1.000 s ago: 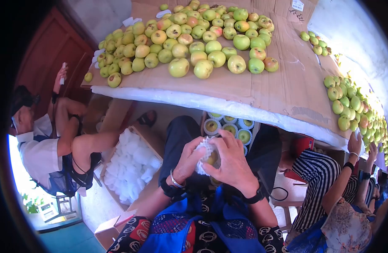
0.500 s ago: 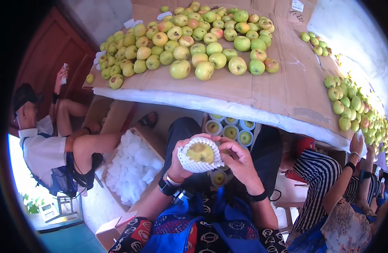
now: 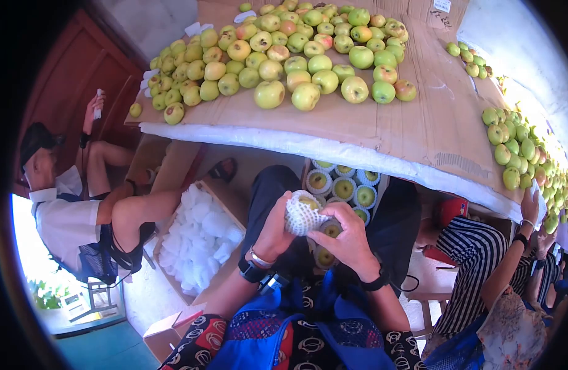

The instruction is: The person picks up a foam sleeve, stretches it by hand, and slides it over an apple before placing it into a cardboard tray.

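Note:
An apple in a white foam net (image 3: 301, 213) sits in my left hand (image 3: 273, 229), whose fingers are wrapped around its left side. The net covers most of the fruit, and a greenish-yellow patch shows at the top. My right hand (image 3: 350, 239) pinches the right edge of the net between thumb and fingers. Below and behind my hands, between my knees, several netted apples (image 3: 344, 189) stand in rows in a box. My hands hide part of those rows.
Loose green-yellow apples (image 3: 269, 94) are heaped on the cardboard-covered table (image 3: 413, 132) ahead. On my left stands a carton of white foam nets (image 3: 197, 237). A person (image 3: 68, 216) sits farther left. At right, another person in striped trousers (image 3: 475, 259) reaches toward more apples (image 3: 512, 148).
The netted apple has turned and moved slightly up, and the net now covers more of it. My right hand has closed on the net's edge. The view has shifted slightly.

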A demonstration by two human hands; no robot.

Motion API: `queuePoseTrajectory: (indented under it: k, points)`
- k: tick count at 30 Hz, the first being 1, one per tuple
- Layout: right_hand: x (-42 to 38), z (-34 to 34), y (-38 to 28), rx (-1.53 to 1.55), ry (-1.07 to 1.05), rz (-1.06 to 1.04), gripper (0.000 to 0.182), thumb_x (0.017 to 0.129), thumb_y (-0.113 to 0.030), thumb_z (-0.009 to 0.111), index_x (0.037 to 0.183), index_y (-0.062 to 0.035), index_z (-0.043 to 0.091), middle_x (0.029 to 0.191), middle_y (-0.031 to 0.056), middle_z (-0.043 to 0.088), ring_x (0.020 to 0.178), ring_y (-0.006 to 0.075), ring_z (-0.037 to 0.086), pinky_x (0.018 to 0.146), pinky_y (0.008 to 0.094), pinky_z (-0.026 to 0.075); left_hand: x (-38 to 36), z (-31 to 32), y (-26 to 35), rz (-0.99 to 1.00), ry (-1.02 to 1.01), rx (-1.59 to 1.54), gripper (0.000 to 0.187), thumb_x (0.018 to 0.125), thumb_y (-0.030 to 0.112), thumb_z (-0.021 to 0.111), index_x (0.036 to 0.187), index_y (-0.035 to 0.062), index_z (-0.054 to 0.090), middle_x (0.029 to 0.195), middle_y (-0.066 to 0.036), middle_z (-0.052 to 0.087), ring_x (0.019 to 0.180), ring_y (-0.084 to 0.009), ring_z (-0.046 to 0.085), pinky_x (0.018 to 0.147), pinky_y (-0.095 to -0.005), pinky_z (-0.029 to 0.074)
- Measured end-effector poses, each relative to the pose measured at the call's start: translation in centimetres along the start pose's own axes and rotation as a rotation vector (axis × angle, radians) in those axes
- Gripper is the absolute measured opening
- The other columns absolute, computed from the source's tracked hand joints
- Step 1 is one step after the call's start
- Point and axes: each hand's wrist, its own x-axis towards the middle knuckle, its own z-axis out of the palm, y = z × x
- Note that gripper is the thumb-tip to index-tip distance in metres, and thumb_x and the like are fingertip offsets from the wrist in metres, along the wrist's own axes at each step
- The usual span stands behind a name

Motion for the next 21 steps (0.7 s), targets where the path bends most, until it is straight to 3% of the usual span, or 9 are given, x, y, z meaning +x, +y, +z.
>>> queuePoseTrajectory:
  k: [2,4,6,9,11,14,16,18,21]
  points:
    - [0.3,0.4,0.1,-0.059,-0.001,0.017,0.036,0.063,-0.012,0.078,0.090,-0.0029,0.057,0.086,0.0088,0.059,0.079,0.0227,0.060,0.070,0.0314,0.047,0.2,-0.5,-0.6,0.019,0.016,0.067,0.034,0.095,0.032,0.037,0.106,0.0041,0.053,0.095,-0.007,0.060,0.087,-0.0171,0.060,0.080,-0.0324,0.047]
    - [0.5,0.5,-0.1,-0.006,-0.008,0.042,0.032,0.064,-0.011,0.077,0.088,-0.0036,0.057,0.082,0.0080,0.058,0.075,0.0216,0.059,0.067,0.0302,0.047,0.2,-0.4,-1.0,0.158,0.092,0.184,0.031,0.095,0.030,0.038,0.106,0.0047,0.053,0.093,-0.007,0.060,0.086,-0.0155,0.059,0.078,-0.0310,0.047]
    - [0.5,0.7,0.1,0.050,-0.022,0.066,0.028,0.065,-0.010,0.076,0.086,-0.0043,0.058,0.078,0.0073,0.057,0.071,0.0204,0.059,0.063,0.0290,0.047,0.5,-1.1,-1.0,0.141,0.086,0.173,0.031,0.095,0.030,0.038,0.105,0.0052,0.053,0.093,-0.006,0.060,0.086,-0.0153,0.059,0.077,-0.0302,0.047]
    - [0.2,1.2,0.7,0.029,-0.075,-0.019,0.023,0.065,-0.007,0.074,0.082,-0.0055,0.059,0.075,0.0069,0.056,0.069,0.0204,0.058,0.060,0.0286,0.047,0.7,-1.5,-1.3,0.093,0.081,0.084,0.031,0.095,0.031,0.037,0.105,0.0060,0.054,0.095,-0.006,0.060,0.088,-0.0162,0.059,0.077,-0.0302,0.047]
    - [0.0,1.8,0.5,-0.208,0.038,-0.275,0.021,0.064,-0.006,0.073,0.081,-0.0066,0.060,0.073,0.0063,0.055,0.067,0.0219,0.058,0.059,0.0307,0.047,0.6,-1.3,-1.2,0.058,0.087,0.008,0.032,0.095,0.032,0.037,0.105,0.0063,0.054,0.096,-0.006,0.060,0.089,-0.0173,0.059,0.077,-0.0309,0.047]
    - [0.0,2.4,-0.1,-0.256,0.057,-0.392,0.023,0.062,-0.006,0.074,0.081,-0.0071,0.061,0.075,0.0060,0.055,0.068,0.0236,0.057,0.060,0.0320,0.048,0.5,-1.0,-1.0,0.031,0.014,-0.164,0.036,0.095,0.033,0.032,0.106,0.0068,0.054,0.099,-0.007,0.061,0.091,-0.0198,0.059,0.081,-0.0332,0.046]
    - [0.0,2.2,-0.9,-0.195,0.056,-0.381,0.022,0.062,-0.007,0.075,0.080,-0.0070,0.061,0.078,0.0064,0.056,0.069,0.0228,0.057,0.059,0.0314,0.048,0.7,-1.5,-0.7,0.179,-0.109,-0.154,0.042,0.093,0.036,0.032,0.109,0.0049,0.055,0.106,-0.009,0.061,0.097,-0.0248,0.059,0.088,-0.0377,0.045]
    - [-0.5,2.2,-0.7,-0.128,0.054,-0.371,0.022,0.062,-0.008,0.075,0.079,-0.0069,0.062,0.082,0.0067,0.057,0.070,0.0221,0.058,0.059,0.0308,0.047,0.7,-1.7,-0.1,0.160,-0.084,-0.202,0.043,0.091,0.037,0.033,0.111,0.0049,0.055,0.108,-0.010,0.061,0.099,-0.0258,0.058,0.090,-0.0394,0.044]
    - [-1.4,1.6,0.6,-0.030,0.063,-0.212,0.040,0.060,-0.015,0.080,0.094,-0.0046,0.060,0.098,0.0097,0.058,0.084,0.0207,0.058,0.069,0.0306,0.048,0.1,-1.2,0.6,0.130,-0.060,-0.230,0.047,0.089,0.038,0.034,0.115,0.0050,0.054,0.115,-0.013,0.058,0.106,-0.0278,0.055,0.094,-0.0441,0.041]
